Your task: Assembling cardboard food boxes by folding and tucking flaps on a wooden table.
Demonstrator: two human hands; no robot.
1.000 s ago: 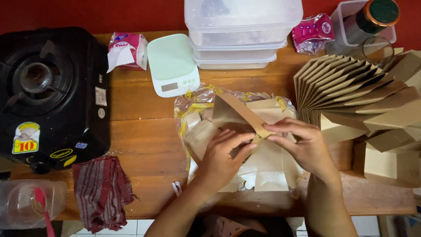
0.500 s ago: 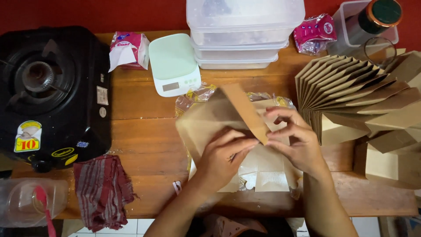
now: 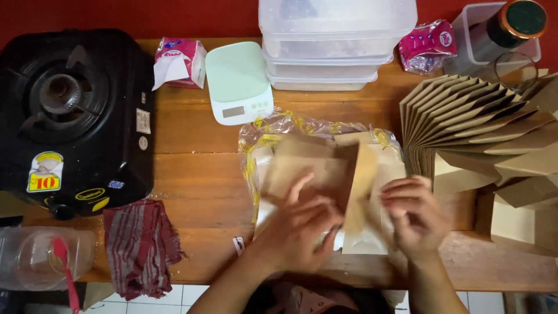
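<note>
A flat brown paper box blank (image 3: 322,168) lies half unfolded over a clear plastic bag (image 3: 279,125) that holds more flat paper pieces, on the wooden table (image 3: 192,157). My left hand (image 3: 299,224) grips the blank's near left part, fingers curled on the paper. Touching its right flap from beside it, my right hand (image 3: 415,215) is blurred with motion. One narrow flap (image 3: 360,186) stands up between the two hands.
Several folded brown boxes (image 3: 482,125) fan out at the right. At the back stand stacked clear plastic containers (image 3: 331,43), a pale green kitchen scale (image 3: 238,81), tissue packs (image 3: 177,61) and a dark-lidded jar (image 3: 511,26). A black gas stove (image 3: 70,116) and striped cloth (image 3: 139,247) sit left.
The raised paper blank has come down and spread flatter over the bag. My hands moved apart, the right hand sliding out to the right flap.
</note>
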